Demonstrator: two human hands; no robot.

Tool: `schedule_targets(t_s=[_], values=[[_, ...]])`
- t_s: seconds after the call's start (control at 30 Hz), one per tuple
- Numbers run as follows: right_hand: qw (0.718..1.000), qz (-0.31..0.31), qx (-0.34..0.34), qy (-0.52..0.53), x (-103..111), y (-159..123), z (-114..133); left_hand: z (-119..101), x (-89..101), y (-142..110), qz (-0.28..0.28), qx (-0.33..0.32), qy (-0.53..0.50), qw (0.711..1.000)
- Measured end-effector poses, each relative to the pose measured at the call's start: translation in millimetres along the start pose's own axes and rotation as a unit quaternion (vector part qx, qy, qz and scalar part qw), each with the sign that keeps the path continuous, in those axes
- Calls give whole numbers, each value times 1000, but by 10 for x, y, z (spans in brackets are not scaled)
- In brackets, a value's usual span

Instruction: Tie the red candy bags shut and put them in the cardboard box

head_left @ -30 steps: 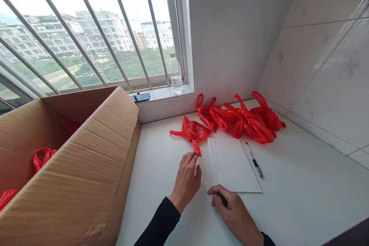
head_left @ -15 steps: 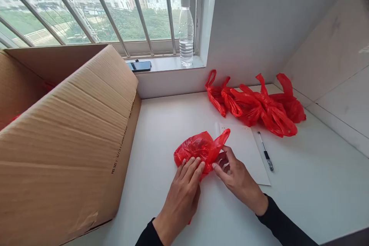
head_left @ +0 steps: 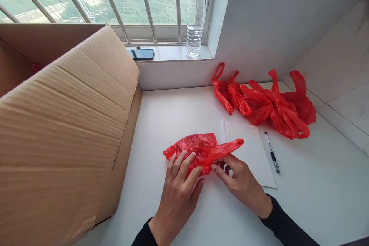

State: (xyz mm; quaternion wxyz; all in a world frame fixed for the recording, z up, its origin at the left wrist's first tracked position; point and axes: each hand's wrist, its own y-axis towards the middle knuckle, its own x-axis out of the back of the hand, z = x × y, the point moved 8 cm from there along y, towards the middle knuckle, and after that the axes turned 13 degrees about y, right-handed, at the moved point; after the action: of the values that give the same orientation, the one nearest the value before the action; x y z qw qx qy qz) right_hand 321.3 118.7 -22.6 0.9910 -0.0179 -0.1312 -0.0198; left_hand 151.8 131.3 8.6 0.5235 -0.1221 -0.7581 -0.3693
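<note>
A crumpled red plastic bag (head_left: 198,149) lies on the white counter (head_left: 178,115) in front of me. My left hand (head_left: 180,188) presses flat on the bag's near side with fingers spread. My right hand (head_left: 240,180) pinches one of the bag's handles, which stretches out to the right over a sheet of white paper (head_left: 253,153).
A large open cardboard box (head_left: 66,123) fills the left side. Several tied red bags (head_left: 265,102) lie by the back wall. A pen (head_left: 272,157) rests right of the paper. A water bottle (head_left: 195,15) and a phone (head_left: 142,54) sit on the windowsill.
The bag was pulled from beside the pile toward me; both hands have closed onto it. Its handle now stretches further right, and the view has tilted down.
</note>
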Motion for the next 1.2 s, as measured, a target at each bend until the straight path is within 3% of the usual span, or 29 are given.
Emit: schedule_targets(t_s=[0.17, 0.23, 0.33, 0.4, 0.47, 0.53, 0.6, 0.67, 0.8, 0.87, 0.93, 1.07, 1.13, 1.2], values=[[983, -62, 168, -38, 73, -125, 323, 50, 236, 177, -52, 32, -179, 982], [971, -53, 228, -56, 28, -174, 417, 33, 286, 217, -42, 28, -237, 970], [963, -36, 259, -58, -13, -202, 484, 3, 364, 199, -38, 21, -247, 968], [965, -47, 251, -58, 41, -202, 510, 95, 418, 126, -55, 66, -226, 970], [972, -84, 214, -56, 168, -192, 509, 290, 431, 5, -60, 162, -212, 962], [981, -115, 149, -41, 284, -172, 467, 484, 379, -139, -31, 267, -218, 938], [988, -105, 108, -34, 284, -155, 461, 564, 331, -233, -4, 324, -234, 917], [990, -67, 115, -49, 174, -139, 522, 501, 340, -217, -3, 309, -242, 920], [989, -33, 125, -71, -14, -109, 598, 192, 449, -44, -31, 162, -182, 969], [993, -38, 100, -47, 16, -104, 559, 168, 495, -11, -50, 132, -147, 979], [996, -64, 58, -19, 144, -124, 469, 311, 523, -39, -65, 181, -139, 971], [993, -120, -2, -8, 404, -222, 330, 588, 480, -166, -53, 329, -210, 919], [995, -103, 4, -6, 376, -244, 364, 506, 460, -122, -35, 315, -244, 916], [998, -60, 23, 2, 262, -240, 452, 346, 461, -29, -12, 265, -243, 933]])
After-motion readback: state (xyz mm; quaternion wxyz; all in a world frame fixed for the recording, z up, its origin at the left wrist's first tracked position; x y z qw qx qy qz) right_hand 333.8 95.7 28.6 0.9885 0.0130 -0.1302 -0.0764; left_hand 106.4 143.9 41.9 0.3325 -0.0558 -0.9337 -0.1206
